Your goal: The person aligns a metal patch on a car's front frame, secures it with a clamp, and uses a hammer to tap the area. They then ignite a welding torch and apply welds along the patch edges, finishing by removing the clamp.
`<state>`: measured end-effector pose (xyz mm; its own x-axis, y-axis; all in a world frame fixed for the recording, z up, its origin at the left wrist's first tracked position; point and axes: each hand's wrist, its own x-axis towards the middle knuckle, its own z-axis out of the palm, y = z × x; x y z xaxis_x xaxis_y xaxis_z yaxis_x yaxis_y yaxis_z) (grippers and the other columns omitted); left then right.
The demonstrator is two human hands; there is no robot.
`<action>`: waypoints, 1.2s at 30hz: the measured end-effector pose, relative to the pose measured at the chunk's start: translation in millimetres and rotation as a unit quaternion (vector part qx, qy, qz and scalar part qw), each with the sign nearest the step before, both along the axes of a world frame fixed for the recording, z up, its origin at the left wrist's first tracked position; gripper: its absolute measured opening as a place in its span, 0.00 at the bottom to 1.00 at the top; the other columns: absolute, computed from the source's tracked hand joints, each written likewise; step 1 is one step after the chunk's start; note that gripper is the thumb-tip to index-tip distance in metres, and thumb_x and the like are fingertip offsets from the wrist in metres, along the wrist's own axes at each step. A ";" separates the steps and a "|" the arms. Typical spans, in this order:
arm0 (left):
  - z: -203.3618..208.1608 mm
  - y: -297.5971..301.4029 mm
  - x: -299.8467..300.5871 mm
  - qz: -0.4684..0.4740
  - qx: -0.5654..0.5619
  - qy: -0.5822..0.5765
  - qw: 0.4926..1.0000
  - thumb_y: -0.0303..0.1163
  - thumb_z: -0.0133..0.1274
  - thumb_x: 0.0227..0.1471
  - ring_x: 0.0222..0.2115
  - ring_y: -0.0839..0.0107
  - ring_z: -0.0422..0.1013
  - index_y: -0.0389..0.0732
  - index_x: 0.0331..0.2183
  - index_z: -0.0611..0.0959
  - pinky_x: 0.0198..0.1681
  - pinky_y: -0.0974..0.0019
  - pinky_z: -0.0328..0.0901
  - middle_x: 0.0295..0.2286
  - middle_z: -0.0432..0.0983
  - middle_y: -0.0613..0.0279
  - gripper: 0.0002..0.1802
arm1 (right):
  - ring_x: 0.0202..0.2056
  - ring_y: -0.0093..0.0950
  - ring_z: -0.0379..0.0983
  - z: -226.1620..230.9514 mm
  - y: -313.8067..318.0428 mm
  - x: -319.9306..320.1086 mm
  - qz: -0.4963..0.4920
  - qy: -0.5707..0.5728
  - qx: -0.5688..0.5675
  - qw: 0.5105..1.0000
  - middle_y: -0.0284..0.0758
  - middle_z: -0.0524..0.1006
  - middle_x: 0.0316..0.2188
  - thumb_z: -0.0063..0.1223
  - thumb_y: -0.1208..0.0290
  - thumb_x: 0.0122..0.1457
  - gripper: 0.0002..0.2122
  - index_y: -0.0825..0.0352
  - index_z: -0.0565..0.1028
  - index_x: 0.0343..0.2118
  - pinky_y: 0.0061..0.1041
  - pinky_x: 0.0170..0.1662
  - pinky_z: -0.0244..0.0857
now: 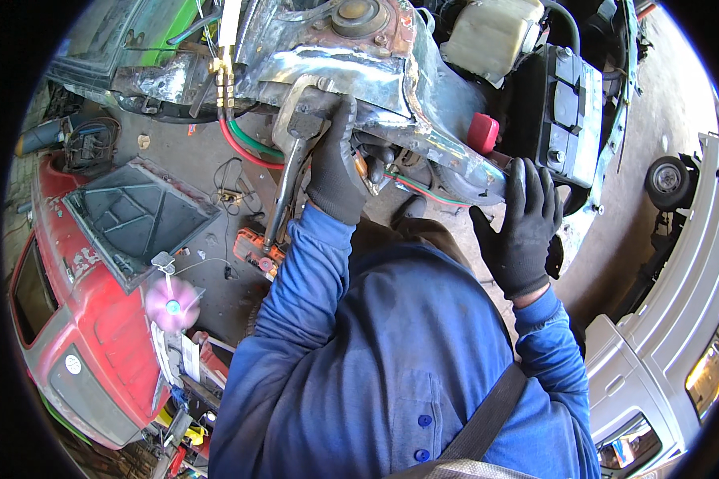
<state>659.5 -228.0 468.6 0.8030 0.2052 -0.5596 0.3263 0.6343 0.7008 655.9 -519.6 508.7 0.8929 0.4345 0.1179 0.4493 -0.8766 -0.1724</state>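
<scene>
I wear a blue long-sleeved shirt and black gloves. My left hand [335, 160] is raised and closed around the lower edge of a bare, welded metal car panel [391, 80], right beside a silver locking clamp [291, 152] whose handles hang down from that edge. My right hand [523, 231] is open with fingers spread. Its fingertips rest against the panel's right end, just below a red cap [482, 132].
A black battery [571, 112] and a white fluid tank [487, 32] sit behind the panel. Red and green hoses [248, 148] loop under it. Left are a black tray [136, 211], a red car front [80, 303] and an orange power tool [256, 247]. A white vehicle [679, 319] stands right.
</scene>
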 end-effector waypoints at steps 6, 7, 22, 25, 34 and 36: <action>10.7 -2.8 -1.5 -0.028 -0.026 -0.051 0.998 0.65 0.43 0.72 0.22 0.72 0.79 0.38 0.50 0.82 0.13 0.72 0.62 0.30 0.85 0.55 0.37 | 0.73 0.50 0.57 2.7 0.6 0.0 0.000 0.004 -0.003 1.000 0.45 0.66 0.71 0.70 0.53 0.58 0.44 0.63 0.62 0.74 0.55 0.75 0.43; 11.2 -4.4 -0.9 -0.012 -0.038 -0.050 0.998 0.65 0.43 0.72 0.22 0.72 0.79 0.38 0.50 0.82 0.13 0.71 0.62 0.31 0.85 0.55 0.36 | 0.73 0.50 0.57 2.9 0.8 0.0 -0.001 0.005 -0.004 1.000 0.45 0.66 0.71 0.70 0.53 0.58 0.44 0.64 0.62 0.74 0.55 0.75 0.43; 0.5 6.5 -5.1 -0.057 -0.035 -0.064 0.996 0.59 0.43 0.73 0.26 0.71 0.81 0.39 0.53 0.81 0.15 0.73 0.63 0.37 0.86 0.54 0.32 | 0.73 0.51 0.57 2.8 1.2 -0.9 0.004 -0.004 0.006 1.000 0.45 0.66 0.71 0.70 0.53 0.58 0.44 0.64 0.62 0.74 0.56 0.73 0.45; -6.2 3.0 -4.9 -0.024 -0.050 -0.092 0.994 0.57 0.43 0.75 0.31 0.72 0.81 0.41 0.55 0.80 0.15 0.73 0.62 0.40 0.86 0.56 0.30 | 0.73 0.52 0.57 3.7 1.8 -1.2 0.007 -0.011 0.002 1.000 0.45 0.65 0.71 0.69 0.52 0.58 0.44 0.64 0.62 0.74 0.57 0.73 0.45; -21.9 7.1 -7.0 -0.023 -0.073 -0.143 0.987 0.54 0.51 0.71 0.29 0.72 0.83 0.39 0.51 0.82 0.16 0.72 0.64 0.39 0.86 0.56 0.26 | 0.72 0.52 0.58 3.7 0.4 -1.8 0.014 -0.018 -0.005 1.000 0.44 0.65 0.72 0.70 0.52 0.58 0.44 0.64 0.61 0.74 0.57 0.73 0.46; -19.3 7.7 -8.7 -0.028 -0.072 -0.094 0.993 0.54 0.48 0.73 0.28 0.72 0.81 0.39 0.52 0.81 0.15 0.73 0.62 0.38 0.86 0.53 0.26 | 0.72 0.52 0.58 3.2 0.7 -2.0 0.012 -0.020 -0.004 1.000 0.44 0.65 0.72 0.70 0.53 0.58 0.44 0.65 0.61 0.74 0.57 0.73 0.46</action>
<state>650.8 -220.3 449.2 0.9043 0.0863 -0.4181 0.2352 0.7165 0.6567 653.8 -518.9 511.9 0.8775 0.4560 0.1488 0.4756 -0.8673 -0.1469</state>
